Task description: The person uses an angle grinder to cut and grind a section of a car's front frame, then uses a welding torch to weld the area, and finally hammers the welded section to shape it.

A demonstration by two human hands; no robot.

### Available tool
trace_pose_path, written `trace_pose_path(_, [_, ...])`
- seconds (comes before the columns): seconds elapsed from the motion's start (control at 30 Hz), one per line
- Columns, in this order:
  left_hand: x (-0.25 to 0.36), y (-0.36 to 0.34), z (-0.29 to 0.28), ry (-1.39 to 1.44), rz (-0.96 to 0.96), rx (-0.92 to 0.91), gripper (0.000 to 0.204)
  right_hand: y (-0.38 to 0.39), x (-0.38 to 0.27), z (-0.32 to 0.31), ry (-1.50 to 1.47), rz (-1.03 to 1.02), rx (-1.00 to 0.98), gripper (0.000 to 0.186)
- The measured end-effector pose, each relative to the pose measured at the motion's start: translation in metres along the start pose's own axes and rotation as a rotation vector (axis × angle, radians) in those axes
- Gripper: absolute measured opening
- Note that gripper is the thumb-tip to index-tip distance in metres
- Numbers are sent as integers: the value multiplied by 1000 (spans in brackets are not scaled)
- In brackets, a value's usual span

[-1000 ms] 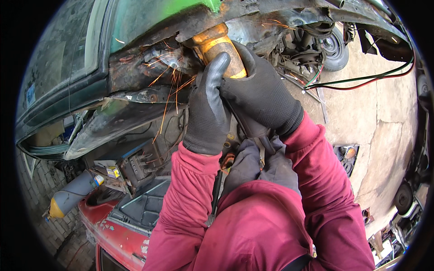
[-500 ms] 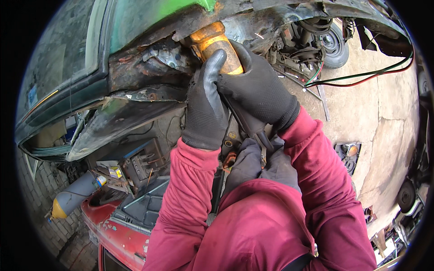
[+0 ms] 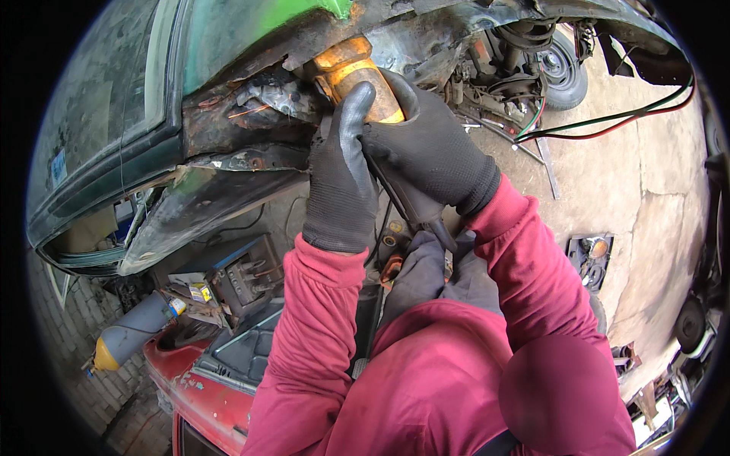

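Note:
Both black-gloved hands are wrapped round a worn orange-yellow angle grinder with a dark rear body. My left hand grips it from the left, thumb laid up along the orange housing. From the right, my right hand closes over the body, and a black cord end sticks out below it. The tool's head is up against the cut, rusty lower side of a green car body. Its disc and the exact contact spot are hidden. An orange spark streak shows on the torn metal left of the tool.
Torn sheet-metal edges hang left of my hands. Suspension parts and a wheel stand at upper right, with red and green hoses nearby. At lower left are a grey gas cylinder, a boxy machine and a red car panel.
Both hands keep their grip on the angle grinder, nearly in the same place. The view has shifted slightly. Spark streaks have changed place, one now lying across the torn metal at left.

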State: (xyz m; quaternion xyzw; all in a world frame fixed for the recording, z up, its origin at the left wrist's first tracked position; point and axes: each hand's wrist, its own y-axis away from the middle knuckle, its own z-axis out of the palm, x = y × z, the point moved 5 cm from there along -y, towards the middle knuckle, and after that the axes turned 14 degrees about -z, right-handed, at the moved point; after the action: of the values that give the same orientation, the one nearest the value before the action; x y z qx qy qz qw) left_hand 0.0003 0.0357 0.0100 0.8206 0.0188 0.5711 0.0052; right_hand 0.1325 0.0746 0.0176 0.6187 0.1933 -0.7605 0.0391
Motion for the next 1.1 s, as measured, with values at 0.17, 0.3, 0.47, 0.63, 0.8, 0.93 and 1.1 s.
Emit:
trace_pose_path(0.17, [2,6,1,-97,-85,9,44,5,1,-2,2,42,-18,67])
trace_pose_path(0.3, [-13,-1,8,830,-305,-52,40,3,1,1,197,9,11,60])
trace_pose_path(0.47, [-19,-2,14,1224,-526,-133,42,5,3,1,229,37,15,69])
trace_pose_path(0.63, [-6,8,8,561,-312,-27,48,8,1,-1,31,80,-12,74])
trace_pose_path(0.8, [-8,5,7,575,-277,9,56,7,-1,0,115,62,0,76])
trace_pose_path(0.93, [-7,7,3,505,-275,23,59,10,1,1,42,72,-15,74])
trace_pose_path(1.1, [8,11,1,88,-39,26,60,11,3,1,24,96,-16,74])
